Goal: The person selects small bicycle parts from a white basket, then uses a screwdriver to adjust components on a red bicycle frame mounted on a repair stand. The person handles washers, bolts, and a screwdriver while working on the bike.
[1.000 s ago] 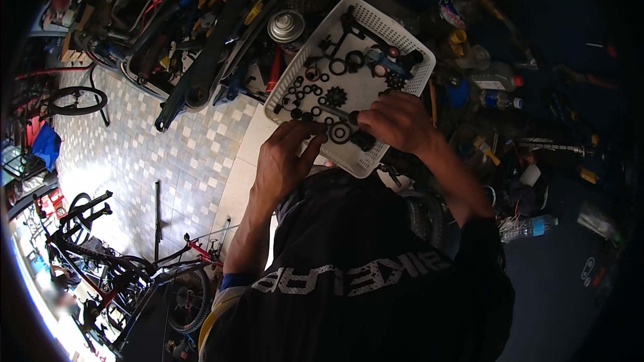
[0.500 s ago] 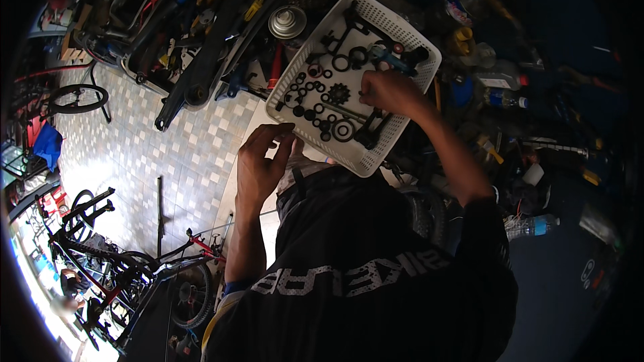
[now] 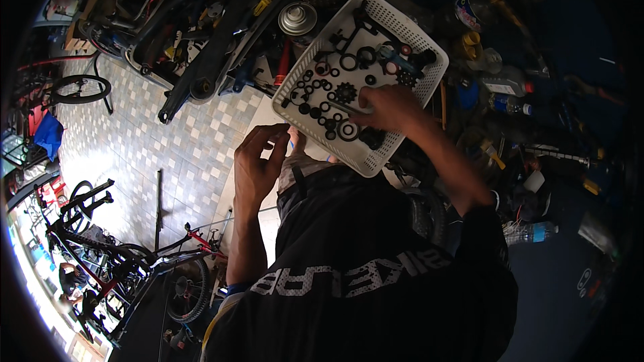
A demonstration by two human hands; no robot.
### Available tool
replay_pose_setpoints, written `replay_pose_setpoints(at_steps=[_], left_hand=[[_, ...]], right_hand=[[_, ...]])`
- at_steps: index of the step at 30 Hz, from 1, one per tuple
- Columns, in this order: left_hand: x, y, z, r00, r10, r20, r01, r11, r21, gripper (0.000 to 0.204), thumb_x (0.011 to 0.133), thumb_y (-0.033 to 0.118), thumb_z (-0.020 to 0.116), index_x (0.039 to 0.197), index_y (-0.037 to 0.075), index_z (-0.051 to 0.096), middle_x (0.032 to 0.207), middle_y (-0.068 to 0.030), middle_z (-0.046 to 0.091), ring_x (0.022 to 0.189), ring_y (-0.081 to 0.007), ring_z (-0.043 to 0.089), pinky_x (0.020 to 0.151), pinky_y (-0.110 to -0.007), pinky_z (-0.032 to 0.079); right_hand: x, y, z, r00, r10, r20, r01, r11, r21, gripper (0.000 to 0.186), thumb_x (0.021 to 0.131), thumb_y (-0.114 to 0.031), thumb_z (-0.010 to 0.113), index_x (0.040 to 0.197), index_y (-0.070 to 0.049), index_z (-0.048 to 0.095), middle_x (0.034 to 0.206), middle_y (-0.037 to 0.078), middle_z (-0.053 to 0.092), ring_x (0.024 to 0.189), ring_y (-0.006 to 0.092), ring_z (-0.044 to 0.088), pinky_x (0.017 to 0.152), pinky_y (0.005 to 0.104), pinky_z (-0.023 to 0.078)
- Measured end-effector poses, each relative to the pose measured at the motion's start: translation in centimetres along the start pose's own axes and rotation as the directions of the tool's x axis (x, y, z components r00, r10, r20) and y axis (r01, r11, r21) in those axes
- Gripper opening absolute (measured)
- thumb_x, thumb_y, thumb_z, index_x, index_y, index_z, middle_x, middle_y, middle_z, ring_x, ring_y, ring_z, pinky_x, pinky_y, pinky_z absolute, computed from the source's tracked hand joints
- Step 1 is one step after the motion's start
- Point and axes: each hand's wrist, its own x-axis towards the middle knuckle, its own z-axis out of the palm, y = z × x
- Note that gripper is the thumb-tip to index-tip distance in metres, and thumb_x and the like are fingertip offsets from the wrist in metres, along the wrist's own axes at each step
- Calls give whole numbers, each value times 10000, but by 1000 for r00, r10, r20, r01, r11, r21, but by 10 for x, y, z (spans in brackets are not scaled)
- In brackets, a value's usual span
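Note:
A white perforated plastic basket (image 3: 429, 90) holds several black rings, a cogwheel (image 3: 345, 92), dark fittings and a blue-grey part (image 3: 396, 60). My left hand (image 3: 258, 164) is just outside its lower left rim, fingertips pinched, on something I cannot make out. My right hand (image 3: 388, 110) reaches inside over the parts at the right of the cogwheel, fingers curled down near the large ring (image 3: 347, 131). Whatever its fingertips grip is hidden.
Piled tools and bike parts (image 3: 201, 40) fill the upper left, beside a spray can (image 3: 297, 19). Bottles (image 3: 503, 84) and clutter crowd the right. Bicycles (image 3: 114, 261) stand lower left on tiled floor (image 3: 154, 134), with a person (image 3: 70, 275) beyond them.
My left hand has pulled back from among the parts to outside the rim. My right hand rose toward the basket's upper right, then came slightly down toward the large ring.

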Motion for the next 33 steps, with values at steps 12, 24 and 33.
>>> replay_pose_setpoints(at_steps=[12, 24, 33], left_hand=[[0, -1, 0, 1000, -30, 10, 30, 1000, -2, 195, 953, 96, 697, 1123, 20, 756, 1007, -140, 753, 883, -239, 738, 755, -347, 566], [-6, -9, 1, 1000, -28, 8, 27, 999, 40, 157, 969, 82, 700, 1096, 5, 752, 1048, -124, 773, 848, -197, 735, 707, -309, 572], [-3, -10, 1, 1000, -1, 12, 1, 999, 51, 158, 968, 78, 700, 1097, 2, 751, 1054, -130, 773, 856, -206, 739, 706, -314, 575]], right_hand=[[3, 27, -19, 954, 115, -278, -115, 993, 16, 287, 894, -337, 735, 1017, -78, 730, 802, 152, 733, 817, 354, 736, 779, 458, 560], [9, 1, 4, 953, -63, -297, 61, 998, -16, 307, 928, -258, 711, 1214, -146, 703, 968, 100, 773, 888, 295, 755, 779, 441, 585], [39, -16, 21, 910, -389, -146, 396, 918, 23, 294, 928, -200, 710, 1221, -194, 735, 999, 46, 776, 920, 248, 747, 817, 401, 577]])
